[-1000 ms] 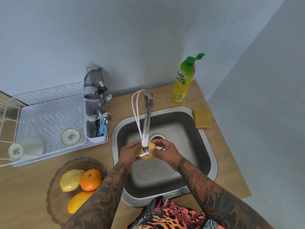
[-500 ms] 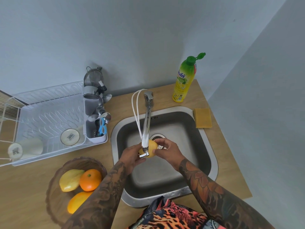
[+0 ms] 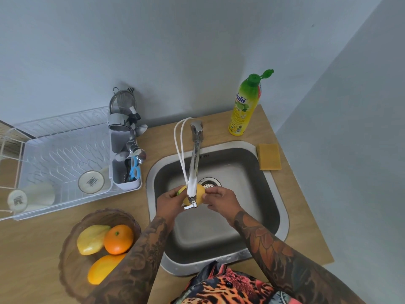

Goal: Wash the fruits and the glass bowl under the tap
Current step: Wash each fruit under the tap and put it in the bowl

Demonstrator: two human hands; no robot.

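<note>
A yellow fruit (image 3: 199, 194) with a green end sits under the spout of the tap (image 3: 194, 167), over the steel sink (image 3: 269, 194). My left hand (image 3: 169, 202) grips its left side and my right hand (image 3: 221, 199) pinches its right side. The spout hides the middle of the fruit. I cannot tell whether water runs. On the counter at the lower left stands a brownish glass bowl (image 3: 72, 270). In it lie a pale yellow fruit (image 3: 92, 239), an orange (image 3: 118, 239) and an orange-yellow fruit (image 3: 102, 268).
A white dish rack (image 3: 59, 154) with two cups and a cutlery holder (image 3: 126, 170) stands left of the sink. A green-capped dish soap bottle (image 3: 246, 106) and a yellow sponge (image 3: 268, 156) are at the back right. The wooden counter (image 3: 306, 227) ends at the right.
The fruit has turned between my hands, and its green end now shows on the left. Both hands stay under the spout.
</note>
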